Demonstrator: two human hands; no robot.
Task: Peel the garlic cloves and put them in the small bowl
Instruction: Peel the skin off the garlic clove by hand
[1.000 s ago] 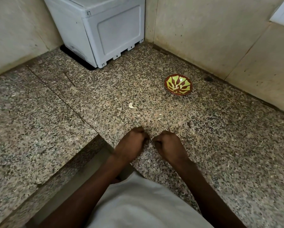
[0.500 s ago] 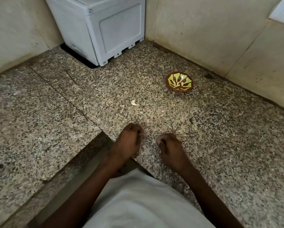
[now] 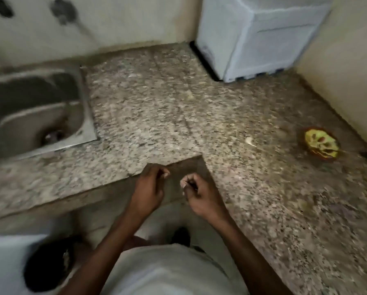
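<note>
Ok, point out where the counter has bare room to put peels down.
Widest bare patch: granite between the sink and the white box. More on the right, nearer than the small bowl. Tighter: the strip between the garlic piece and that bowl. Blur may hide small scraps.

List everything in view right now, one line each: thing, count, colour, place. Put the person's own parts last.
countertop: one, speckled grey-brown stone, L-shaped, filling the middle and right.
sink: one, steel, set in the countertop at the left.
box: one, white, ribbed, in the far corner on the countertop.
small bowl: one, brown with yellow-green pattern, on the countertop at the right near the wall; blurred.
garlic piece: one, pale, on the countertop left of the small bowl; clove or peel, cannot tell.
wall fittings: two, dark, blurred, on the wall above the sink.
left hand: one, fingers curled, at the countertop's inner corner; holding anything, cannot tell.
right hand: one, fingers curled, beside the left hand; contents unclear.
</note>
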